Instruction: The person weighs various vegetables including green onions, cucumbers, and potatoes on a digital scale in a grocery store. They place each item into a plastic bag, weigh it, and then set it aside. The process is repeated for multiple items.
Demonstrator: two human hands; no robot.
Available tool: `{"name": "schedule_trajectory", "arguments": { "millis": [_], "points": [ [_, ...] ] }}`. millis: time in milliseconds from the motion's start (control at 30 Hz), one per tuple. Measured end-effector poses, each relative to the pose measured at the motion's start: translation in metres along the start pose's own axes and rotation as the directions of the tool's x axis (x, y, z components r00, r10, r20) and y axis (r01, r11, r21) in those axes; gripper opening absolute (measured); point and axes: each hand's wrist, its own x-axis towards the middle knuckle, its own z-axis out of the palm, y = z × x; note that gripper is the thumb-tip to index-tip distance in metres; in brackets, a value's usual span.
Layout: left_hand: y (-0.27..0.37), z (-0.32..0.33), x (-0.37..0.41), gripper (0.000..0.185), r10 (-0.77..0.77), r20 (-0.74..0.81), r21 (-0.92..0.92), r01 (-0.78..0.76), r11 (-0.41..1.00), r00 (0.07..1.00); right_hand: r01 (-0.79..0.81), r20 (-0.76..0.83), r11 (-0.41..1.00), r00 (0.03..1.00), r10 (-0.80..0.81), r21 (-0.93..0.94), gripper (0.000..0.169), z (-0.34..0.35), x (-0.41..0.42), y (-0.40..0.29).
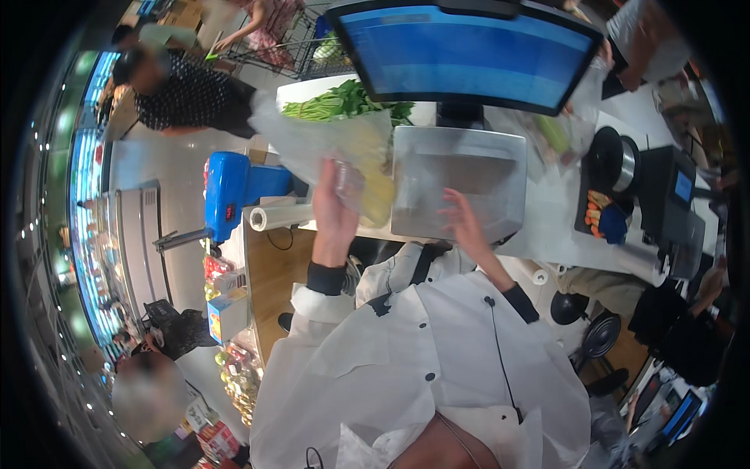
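My left hand (334, 217) grips the bunched film of a clear plastic bag (313, 140), left of the scale. Something yellow (376, 196) shows through the film; its kind is unclear. My right hand (466, 225) holds nothing, its fingers apart over the near part of the metal scale plate (457, 202). A bundle of leafy green vegetables (328, 104) lies beyond the bag on the white counter (548, 202). Behind the scale plate stands a monitor (474, 55) with a blue screen.
A blue machine (225, 196) and a plastic film roll (281, 217) stand at left. On the right are a bagged green vegetable (551, 132), a large spool (621, 158) and a black device with a small screen (668, 187). Several people and a wire shopping cart (287, 55) surround the counter.
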Motion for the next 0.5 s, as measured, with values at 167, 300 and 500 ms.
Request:
{"name": "schedule_trajectory", "arguments": {
  "millis": [167, 300, 500],
  "points": [
    [-0.062, 0.029, 0.001, 0.027, -0.139, -0.037, 0.109, 0.143, 0.984, 0.99, 0.129, -0.048, 0.887, 0.985, -0.167, -0.444, 0.076, 0.027, -0.021, -0.033],
    [-0.096, 0.065, -0.007, 0.028, -0.148, -0.229, 0.106, 0.176, 0.979, 0.962, 0.118, -0.185, 0.801, 0.943, -0.275, -0.587, 0.083, -0.007, -0.022, -0.035],
    [-0.119, 0.039, 0.004, 0.038, -0.141, -0.143, 0.242, 0.173, 0.955, 0.98, 0.001, -0.244, 0.68, 0.933, -0.265, -0.734, 0.074, -0.048, -0.023, -0.023]
  ]
}}
